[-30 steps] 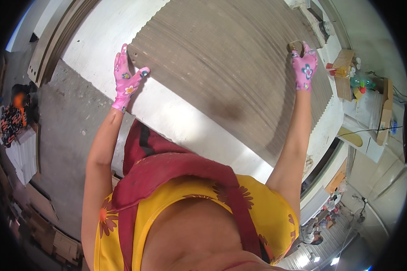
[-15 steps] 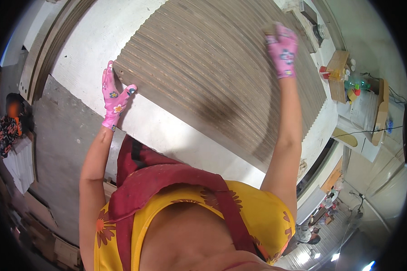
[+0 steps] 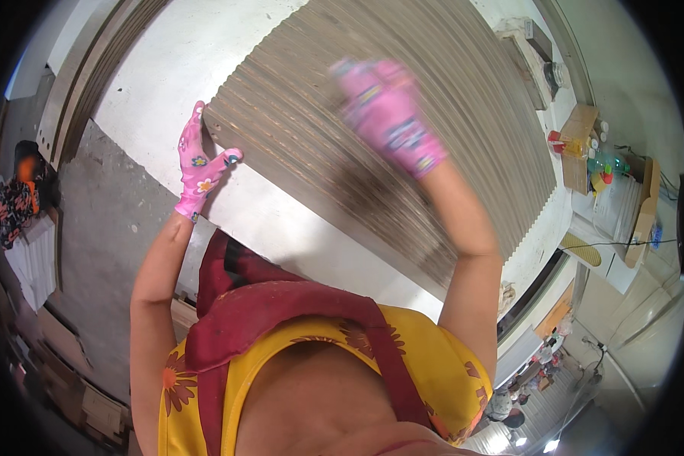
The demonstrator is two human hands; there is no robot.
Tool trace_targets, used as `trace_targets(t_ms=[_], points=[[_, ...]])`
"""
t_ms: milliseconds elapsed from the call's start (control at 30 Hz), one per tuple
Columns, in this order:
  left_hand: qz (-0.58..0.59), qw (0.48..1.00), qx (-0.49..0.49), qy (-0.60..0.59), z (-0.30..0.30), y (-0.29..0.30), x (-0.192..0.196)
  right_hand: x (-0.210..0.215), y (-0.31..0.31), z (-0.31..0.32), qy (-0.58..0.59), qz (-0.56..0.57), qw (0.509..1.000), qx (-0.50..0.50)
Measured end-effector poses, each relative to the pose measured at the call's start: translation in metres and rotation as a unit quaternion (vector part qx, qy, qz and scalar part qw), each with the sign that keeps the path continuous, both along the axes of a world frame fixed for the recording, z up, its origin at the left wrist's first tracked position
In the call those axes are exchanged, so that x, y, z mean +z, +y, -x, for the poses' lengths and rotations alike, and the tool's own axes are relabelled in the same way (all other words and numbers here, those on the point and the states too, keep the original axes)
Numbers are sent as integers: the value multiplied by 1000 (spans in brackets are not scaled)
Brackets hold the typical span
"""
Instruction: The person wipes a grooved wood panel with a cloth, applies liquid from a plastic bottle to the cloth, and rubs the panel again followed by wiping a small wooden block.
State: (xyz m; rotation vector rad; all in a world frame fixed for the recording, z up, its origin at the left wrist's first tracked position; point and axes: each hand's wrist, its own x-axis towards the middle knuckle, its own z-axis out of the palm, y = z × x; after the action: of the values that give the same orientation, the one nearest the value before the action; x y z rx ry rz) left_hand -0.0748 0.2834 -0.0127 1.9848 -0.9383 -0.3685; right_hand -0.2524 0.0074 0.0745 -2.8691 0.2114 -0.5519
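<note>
A wide row of long grey-brown strips (image 3: pixel 304 99) lies side by side on a white tabletop (image 3: pixel 281 205), their ends forming a ridged edge. My left hand (image 3: pixel 201 171), in a pink flowered glove, is open with thumb and fingers spread around the near left corner of the strips. Over the middle of the row is my right hand (image 3: pixel 391 114), in a matching glove and smeared by motion. Its fingers look curled; a small tan piece showed at them a moment earlier, but now what they hold is hidden.
On the right stand a cardboard box (image 3: pixel 577 144) with bottles and an open carton (image 3: pixel 638 205). A dark block (image 3: pixel 538 39) and a roll of tape (image 3: pixel 558 74) lie by the far right edge. Long boards (image 3: pixel 91 72) lean at the left, above a grey floor (image 3: pixel 106 220).
My right hand has swept left and nearer across the strips, from their far right side to the middle. My left hand stays at the corner; the whole view has shifted slightly.
</note>
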Motion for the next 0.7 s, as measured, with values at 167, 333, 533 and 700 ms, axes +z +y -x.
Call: trace_targets(t_ms=[167,333,533,700], points=[[102,988,-31,112,3,-17,9,-2,-200,113,-11,227,906,-358],[78,992,-28,95,-2,-4,2,23,-7,15,39,-106,987,-115],[133,976,-39,169,-3,-7,0,-1,70,-20,131,-62,985,91],[138,969,-48,198,-2,-10,3,6,-141,24,-62,88,953,-282]])
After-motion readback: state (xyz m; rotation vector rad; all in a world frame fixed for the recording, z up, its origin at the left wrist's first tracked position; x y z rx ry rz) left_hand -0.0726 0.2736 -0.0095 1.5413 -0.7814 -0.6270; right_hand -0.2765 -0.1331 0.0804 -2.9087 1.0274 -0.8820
